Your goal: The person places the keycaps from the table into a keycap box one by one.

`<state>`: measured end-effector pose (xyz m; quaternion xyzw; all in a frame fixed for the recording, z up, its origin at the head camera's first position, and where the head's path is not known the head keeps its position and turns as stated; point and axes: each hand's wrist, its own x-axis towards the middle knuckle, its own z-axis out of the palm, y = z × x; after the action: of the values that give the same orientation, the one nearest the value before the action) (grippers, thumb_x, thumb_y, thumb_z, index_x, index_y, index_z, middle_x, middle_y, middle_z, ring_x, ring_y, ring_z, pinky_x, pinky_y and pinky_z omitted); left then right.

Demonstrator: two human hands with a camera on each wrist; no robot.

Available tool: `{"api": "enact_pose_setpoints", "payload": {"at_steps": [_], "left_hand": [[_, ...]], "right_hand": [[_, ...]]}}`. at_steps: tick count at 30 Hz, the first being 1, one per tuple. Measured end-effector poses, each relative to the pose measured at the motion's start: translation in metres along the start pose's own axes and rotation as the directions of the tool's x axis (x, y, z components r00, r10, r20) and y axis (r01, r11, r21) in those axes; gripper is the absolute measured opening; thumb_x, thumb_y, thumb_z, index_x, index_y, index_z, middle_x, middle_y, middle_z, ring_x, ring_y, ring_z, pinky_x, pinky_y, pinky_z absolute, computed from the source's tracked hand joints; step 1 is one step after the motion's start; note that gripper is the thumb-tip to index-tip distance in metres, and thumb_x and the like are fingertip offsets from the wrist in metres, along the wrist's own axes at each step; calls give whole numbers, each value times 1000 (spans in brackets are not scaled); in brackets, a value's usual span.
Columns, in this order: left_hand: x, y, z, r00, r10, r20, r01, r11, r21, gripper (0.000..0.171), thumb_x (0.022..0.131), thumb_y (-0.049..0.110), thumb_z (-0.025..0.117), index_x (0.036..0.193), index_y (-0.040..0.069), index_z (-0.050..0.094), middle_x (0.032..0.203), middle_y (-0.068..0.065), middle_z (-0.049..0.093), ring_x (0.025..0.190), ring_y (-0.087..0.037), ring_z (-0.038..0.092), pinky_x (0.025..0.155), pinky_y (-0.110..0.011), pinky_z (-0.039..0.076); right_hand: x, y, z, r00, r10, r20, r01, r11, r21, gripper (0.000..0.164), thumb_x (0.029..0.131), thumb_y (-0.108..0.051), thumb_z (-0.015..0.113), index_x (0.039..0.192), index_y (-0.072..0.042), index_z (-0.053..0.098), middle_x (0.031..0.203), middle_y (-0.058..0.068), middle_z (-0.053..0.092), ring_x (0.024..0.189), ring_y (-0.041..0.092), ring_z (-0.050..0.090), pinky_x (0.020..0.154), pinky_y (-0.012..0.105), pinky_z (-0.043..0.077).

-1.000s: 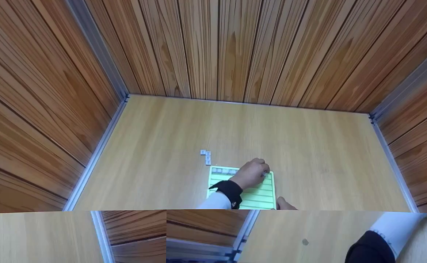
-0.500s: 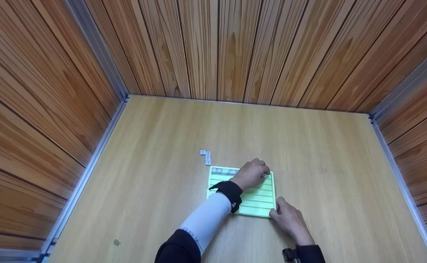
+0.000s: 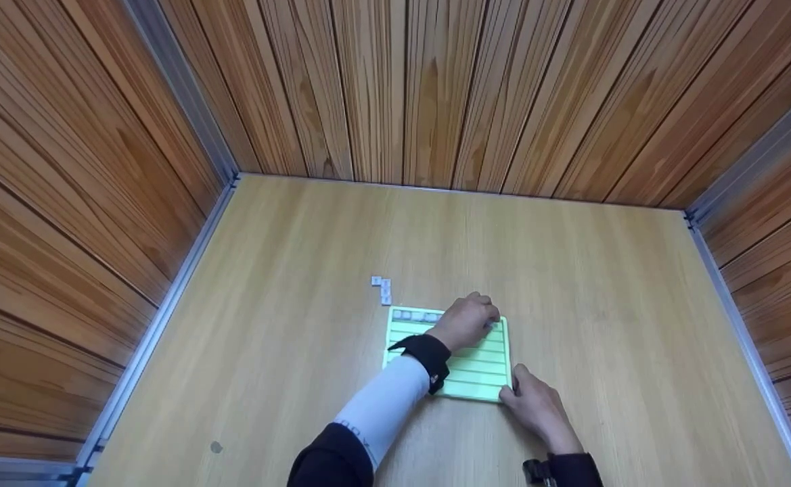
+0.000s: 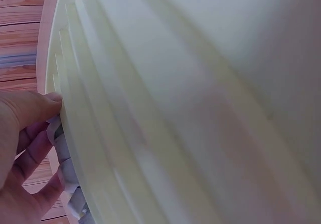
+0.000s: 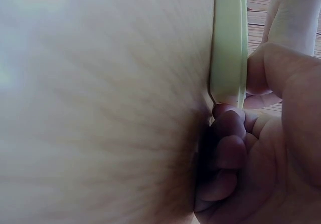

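Observation:
A light green slotted tray (image 3: 473, 375) lies on the table, its ridges running across it. Small whitish blocks (image 3: 415, 316) sit side by side in its far slot. My left hand (image 3: 464, 322) reaches over the tray and pinches a small whitish block (image 4: 56, 128) at the right end of that slot. In the left wrist view the thumb is at the tray side and the fingers curl along the row. My right hand (image 3: 536, 404) grips the tray's near right corner, thumb on top; its other fingers (image 5: 230, 151) are curled at the tray's edge.
Several small blocks (image 3: 385, 292) lie on the wooden table (image 3: 287, 284) just beyond the tray's far left corner. A dark round spot (image 3: 216, 447) marks the table at the near left. Wood-panelled walls (image 3: 429, 95) with grey metal edging enclose the table.
Both hands and the tray look unmoved over the last half second. The oldest frame is partly garbled at the bottom, hiding most of the right hand.

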<state>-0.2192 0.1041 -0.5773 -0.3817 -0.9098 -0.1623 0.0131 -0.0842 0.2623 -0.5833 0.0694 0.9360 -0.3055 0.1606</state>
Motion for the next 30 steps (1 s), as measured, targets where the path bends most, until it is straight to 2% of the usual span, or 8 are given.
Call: {"api": "enact_pose_setpoints", "payload": {"at_steps": [6, 12, 18, 24, 30], "left_hand": [[-1, 0, -2, 999, -39, 28, 39, 999, -29, 20, 89, 14, 77, 109, 17, 77, 104, 3, 69, 100, -13, 61, 81, -21, 51], [-1, -2, -4, 996, -48, 71, 50, 998, -26, 22, 91, 18, 76, 113, 17, 75, 107, 3, 68, 102, -13, 60, 82, -23, 51], [-4, -10, -10, 995, -69, 71, 71, 997, -33, 23, 93, 25, 74, 115, 17, 74, 109, 4, 66, 104, -13, 59, 86, -27, 50], [-16, -31, -23, 989, -140, 46, 144, 987, -78, 26, 97, 25, 66, 120, 15, 71, 116, 2, 64, 109, -15, 55, 94, -33, 48], [-33, -67, -38, 973, -229, 25, 230, 970, -75, 29, 98, 19, 58, 124, 12, 68, 124, -3, 61, 118, -20, 53, 99, -38, 47]], "right_hand": [[0, -1, 1, 1000, 5, 11, -5, 1000, -7, 16, 90, -17, 60, 87, -11, 46, 74, 0, 43, 65, 19, 41, 58, 30, 29], [0, 0, 0, 1000, -17, -1, 17, 1000, -21, 17, 91, -18, 60, 86, -11, 45, 73, 0, 41, 65, 18, 41, 57, 30, 29], [1, 0, 0, 1000, -25, 0, 25, 999, -23, 17, 91, -18, 60, 86, -11, 45, 73, 0, 41, 65, 18, 40, 57, 30, 29], [1, 0, 0, 1000, -19, 0, 19, 1000, -16, 17, 91, -18, 60, 85, -12, 45, 72, 0, 43, 64, 18, 42, 57, 30, 30], [0, 0, 1, 1000, -22, -9, 22, 1000, -16, 17, 90, -17, 60, 85, -12, 45, 72, 0, 43, 65, 18, 41, 57, 29, 29]]}}
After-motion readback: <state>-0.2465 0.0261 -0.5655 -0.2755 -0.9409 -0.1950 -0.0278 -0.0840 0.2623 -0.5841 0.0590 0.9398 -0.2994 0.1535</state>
